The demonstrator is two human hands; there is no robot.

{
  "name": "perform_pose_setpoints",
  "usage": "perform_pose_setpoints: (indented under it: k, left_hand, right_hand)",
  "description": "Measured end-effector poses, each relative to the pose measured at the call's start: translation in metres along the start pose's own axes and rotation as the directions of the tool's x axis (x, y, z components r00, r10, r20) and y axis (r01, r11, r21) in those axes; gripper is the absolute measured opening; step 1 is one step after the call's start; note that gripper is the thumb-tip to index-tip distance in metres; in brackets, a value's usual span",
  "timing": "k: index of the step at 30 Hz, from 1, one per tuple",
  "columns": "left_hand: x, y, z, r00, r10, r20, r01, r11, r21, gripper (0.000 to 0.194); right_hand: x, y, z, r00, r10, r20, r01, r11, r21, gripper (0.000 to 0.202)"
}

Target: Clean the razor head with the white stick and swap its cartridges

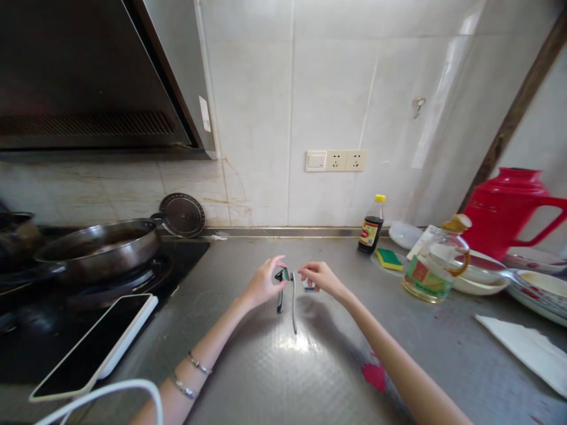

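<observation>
My left hand (264, 284) is above the middle of the steel counter, thumb and fingers closed around a small green-and-dark piece (286, 274) that looks like a razor cartridge. Below those fingertips is a slim dark handle (279, 302), probably a razor's. Just right of it is a thin grey stick (295, 310) with a short dark top; I cannot tell whether it touches the piece. My right hand (316, 276) is pinched a little further right, its fingertips partly hidden. Under it lies a small clear piece with a teal edge (310, 288), too small to name.
At left, a steel pan (101, 245) sits on the black stove, with a phone (95, 345) at the near edge. To the right are a soy sauce bottle (371, 230), a sponge (390, 258), an oil jug (432, 271), a red thermos (505, 212), bowls and a white paper (527, 348).
</observation>
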State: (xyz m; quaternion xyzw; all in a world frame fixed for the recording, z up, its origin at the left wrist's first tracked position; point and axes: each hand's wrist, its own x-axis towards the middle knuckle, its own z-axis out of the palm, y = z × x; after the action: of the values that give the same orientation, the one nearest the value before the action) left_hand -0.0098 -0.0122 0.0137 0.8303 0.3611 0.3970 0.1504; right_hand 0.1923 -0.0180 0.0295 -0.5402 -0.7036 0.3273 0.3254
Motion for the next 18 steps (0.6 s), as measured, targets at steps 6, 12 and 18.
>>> perform_pose_setpoints:
  k: [6, 12, 18]
  left_hand:
    - [-0.006, 0.023, 0.011, 0.987, 0.152, 0.043, -0.153, 0.988, 0.028, 0.059]
    - [-0.008, 0.032, 0.012, 0.986, 0.153, 0.072, -0.155, 0.988, 0.025, 0.056]
    - [-0.009, 0.030, 0.015, 0.986, 0.159, 0.048, -0.162, 0.984, 0.076, 0.052]
  right_hand:
    - [-0.018, -0.001, -0.007, 0.998, 0.035, 0.056, -0.052, 0.937, 0.344, 0.031]
    - [-0.025, 0.005, -0.004, 0.995, 0.072, 0.075, -0.094, 0.927, 0.363, 0.030]
    - [-0.028, 0.008, 0.000, 0.985, 0.032, 0.172, -0.096, 0.921, 0.379, 0.030]
